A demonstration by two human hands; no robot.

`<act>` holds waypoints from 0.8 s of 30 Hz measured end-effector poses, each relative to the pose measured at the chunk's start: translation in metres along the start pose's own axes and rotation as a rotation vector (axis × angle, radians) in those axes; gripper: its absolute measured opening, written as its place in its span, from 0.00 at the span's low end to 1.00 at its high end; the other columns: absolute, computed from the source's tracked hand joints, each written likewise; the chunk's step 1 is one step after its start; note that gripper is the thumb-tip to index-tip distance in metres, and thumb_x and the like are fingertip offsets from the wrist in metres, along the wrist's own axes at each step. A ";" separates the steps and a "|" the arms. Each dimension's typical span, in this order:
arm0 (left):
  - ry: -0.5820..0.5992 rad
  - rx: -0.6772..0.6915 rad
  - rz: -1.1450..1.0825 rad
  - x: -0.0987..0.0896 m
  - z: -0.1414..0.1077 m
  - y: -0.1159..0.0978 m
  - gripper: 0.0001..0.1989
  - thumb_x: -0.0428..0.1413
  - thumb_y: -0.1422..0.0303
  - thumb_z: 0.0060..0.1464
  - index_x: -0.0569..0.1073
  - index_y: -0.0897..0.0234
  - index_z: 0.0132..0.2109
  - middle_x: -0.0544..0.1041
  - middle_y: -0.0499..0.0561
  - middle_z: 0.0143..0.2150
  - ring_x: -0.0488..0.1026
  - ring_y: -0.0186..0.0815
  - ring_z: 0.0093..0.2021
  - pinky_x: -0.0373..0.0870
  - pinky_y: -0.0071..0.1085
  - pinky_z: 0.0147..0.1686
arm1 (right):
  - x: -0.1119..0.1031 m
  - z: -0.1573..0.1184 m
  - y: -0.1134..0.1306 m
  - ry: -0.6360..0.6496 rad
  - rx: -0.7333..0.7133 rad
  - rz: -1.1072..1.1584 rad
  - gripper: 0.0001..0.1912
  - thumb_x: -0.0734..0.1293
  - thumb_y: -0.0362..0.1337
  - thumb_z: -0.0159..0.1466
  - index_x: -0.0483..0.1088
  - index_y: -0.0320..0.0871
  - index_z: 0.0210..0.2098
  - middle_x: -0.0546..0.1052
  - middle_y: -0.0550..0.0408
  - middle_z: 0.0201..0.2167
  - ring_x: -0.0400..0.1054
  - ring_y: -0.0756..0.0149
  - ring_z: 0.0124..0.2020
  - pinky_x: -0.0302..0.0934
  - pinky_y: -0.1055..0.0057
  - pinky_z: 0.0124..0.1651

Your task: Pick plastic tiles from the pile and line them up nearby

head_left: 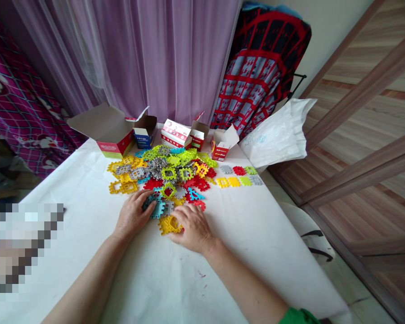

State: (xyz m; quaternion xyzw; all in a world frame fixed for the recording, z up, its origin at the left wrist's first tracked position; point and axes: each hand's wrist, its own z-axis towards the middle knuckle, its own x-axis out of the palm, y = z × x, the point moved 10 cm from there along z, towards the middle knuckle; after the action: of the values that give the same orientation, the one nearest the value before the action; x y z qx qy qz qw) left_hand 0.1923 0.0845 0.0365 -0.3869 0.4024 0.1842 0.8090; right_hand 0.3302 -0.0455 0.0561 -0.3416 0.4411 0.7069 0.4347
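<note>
A heap of plastic interlocking tiles (168,173) in yellow, green, grey, red and blue lies on the white-covered table. At the near left of the heap, my left hand (132,215) rests with fingers stretched over the blue tiles (158,209), its thumb touching one and a gap between thumb and fingers. Close by on the right, my right hand (195,228) has its fingers and thumb curled around the edge of the yellow tiles (167,225) at the front of the heap. Its palm side is hidden.
Opened cardboard boxes (177,133) stand along the back, a large red one (116,146) at left. Right of the heap, flat tiles (234,182) lie in two rows. A white bag (278,135) leans at the table's right corner. A pixelated patch covers the left edge.
</note>
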 end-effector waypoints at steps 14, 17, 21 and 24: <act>-0.029 0.071 0.099 0.003 -0.007 -0.013 0.27 0.49 0.47 0.63 0.75 0.58 0.58 0.75 0.58 0.61 0.71 0.50 0.62 0.68 0.52 0.63 | -0.014 -0.003 -0.049 -0.184 0.184 -0.112 0.20 0.76 0.45 0.60 0.76 0.46 0.49 0.80 0.50 0.49 0.70 0.55 0.50 0.60 0.61 0.53; -0.020 0.067 0.091 0.004 -0.006 -0.012 0.26 0.49 0.47 0.64 0.76 0.58 0.57 0.76 0.58 0.60 0.72 0.49 0.61 0.69 0.52 0.62 | -0.011 -0.003 -0.049 -0.165 0.187 -0.121 0.17 0.75 0.43 0.60 0.76 0.46 0.47 0.81 0.51 0.47 0.71 0.56 0.49 0.60 0.62 0.51; -0.017 0.067 0.081 0.004 -0.005 -0.011 0.26 0.48 0.48 0.64 0.76 0.58 0.56 0.77 0.58 0.60 0.72 0.49 0.60 0.69 0.52 0.61 | -0.009 -0.002 -0.052 -0.159 0.190 -0.123 0.17 0.75 0.42 0.61 0.75 0.46 0.47 0.81 0.50 0.47 0.71 0.56 0.48 0.60 0.62 0.51; -0.016 0.072 0.075 0.005 -0.005 -0.010 0.25 0.48 0.48 0.64 0.76 0.57 0.56 0.77 0.57 0.60 0.72 0.49 0.61 0.69 0.52 0.62 | -0.009 -0.004 -0.053 -0.168 0.168 -0.125 0.13 0.72 0.41 0.63 0.75 0.46 0.47 0.82 0.50 0.45 0.73 0.57 0.47 0.61 0.63 0.50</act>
State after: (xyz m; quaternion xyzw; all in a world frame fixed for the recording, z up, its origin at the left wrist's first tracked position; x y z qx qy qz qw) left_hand 0.1988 0.0737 0.0358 -0.3407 0.4166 0.2027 0.8181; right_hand 0.3832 -0.0398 0.0452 -0.2704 0.4385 0.6652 0.5405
